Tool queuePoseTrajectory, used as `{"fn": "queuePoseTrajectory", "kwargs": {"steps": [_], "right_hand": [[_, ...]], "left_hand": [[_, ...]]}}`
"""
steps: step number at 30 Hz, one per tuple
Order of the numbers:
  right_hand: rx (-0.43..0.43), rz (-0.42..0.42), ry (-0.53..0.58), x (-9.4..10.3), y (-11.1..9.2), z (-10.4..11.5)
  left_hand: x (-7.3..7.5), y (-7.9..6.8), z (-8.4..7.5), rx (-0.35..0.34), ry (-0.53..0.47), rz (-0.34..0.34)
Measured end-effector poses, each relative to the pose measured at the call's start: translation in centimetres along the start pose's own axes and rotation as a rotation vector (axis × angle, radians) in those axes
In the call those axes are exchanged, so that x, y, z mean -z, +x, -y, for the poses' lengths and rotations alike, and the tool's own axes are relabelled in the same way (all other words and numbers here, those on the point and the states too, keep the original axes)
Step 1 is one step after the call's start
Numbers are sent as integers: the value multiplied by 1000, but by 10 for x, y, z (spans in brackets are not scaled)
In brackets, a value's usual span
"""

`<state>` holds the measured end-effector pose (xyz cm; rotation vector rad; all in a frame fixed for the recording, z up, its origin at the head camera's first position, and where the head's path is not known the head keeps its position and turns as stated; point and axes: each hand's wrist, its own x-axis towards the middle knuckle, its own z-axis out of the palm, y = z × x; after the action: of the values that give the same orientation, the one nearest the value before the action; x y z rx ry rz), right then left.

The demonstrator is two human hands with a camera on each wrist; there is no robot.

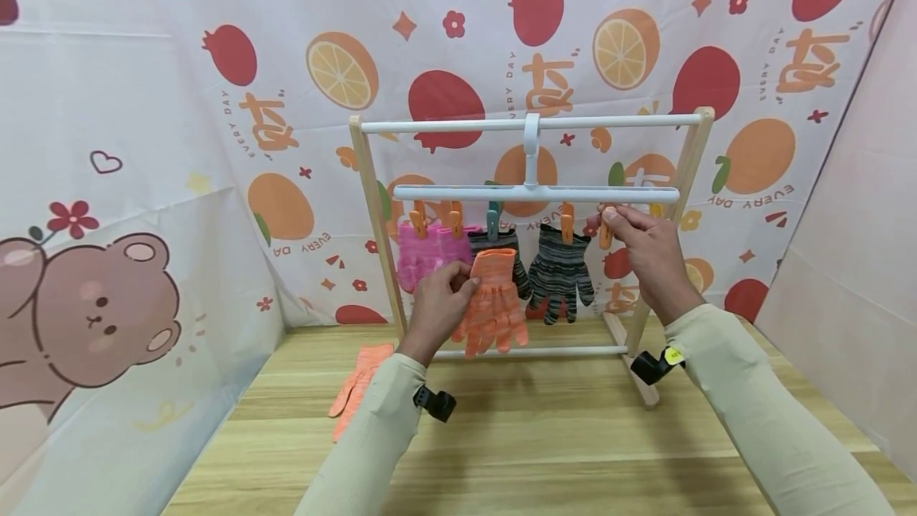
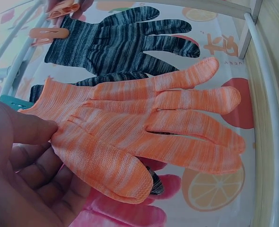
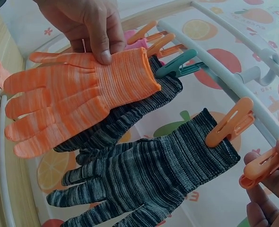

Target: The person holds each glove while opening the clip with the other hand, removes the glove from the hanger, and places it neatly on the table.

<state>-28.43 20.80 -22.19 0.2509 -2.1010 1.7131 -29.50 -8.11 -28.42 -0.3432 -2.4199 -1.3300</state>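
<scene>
Orange glove (image 1: pixel 494 301), streaked with paler threads, hangs below the middle of the white hanger (image 1: pixel 458 193), cuff up, fingers dangling! Its cuff rim shows a brighter orange line; the knit lies flat, thumb out to one side. Left hand (image 1: pixel 442 301) has it in a narrow pinch, thumb pressed just below the cuff. And the right hand (image 1: pixel 648 253), under the hanger's right end, pinches an orange peg (image 1: pixel 606 228); whether that peg's mouth is spread, I cannot tell. Now the edges: open room separates cuff from hanger, but striped gloves (image 1: pixel 562 269) hang from the hanger close behind and to the right, pink gloves (image 1: pixel 426 257) under its left half. Beyond the hanger's ends stand the posts of the rack (image 1: pixel 373 205), the right one close beyond the right hand.
</scene>
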Motion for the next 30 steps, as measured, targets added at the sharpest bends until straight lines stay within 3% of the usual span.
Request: {"fn": "queuePoseTrajectory", "kwargs": {"steps": [13,30], "right_hand": [[18,11,-1,1,0,-1],[11,8,1,1,-1,-1]], "left_hand": [[6,-3,5,-31,-13,-18],[13,-5,7,2,28,-22]]}}
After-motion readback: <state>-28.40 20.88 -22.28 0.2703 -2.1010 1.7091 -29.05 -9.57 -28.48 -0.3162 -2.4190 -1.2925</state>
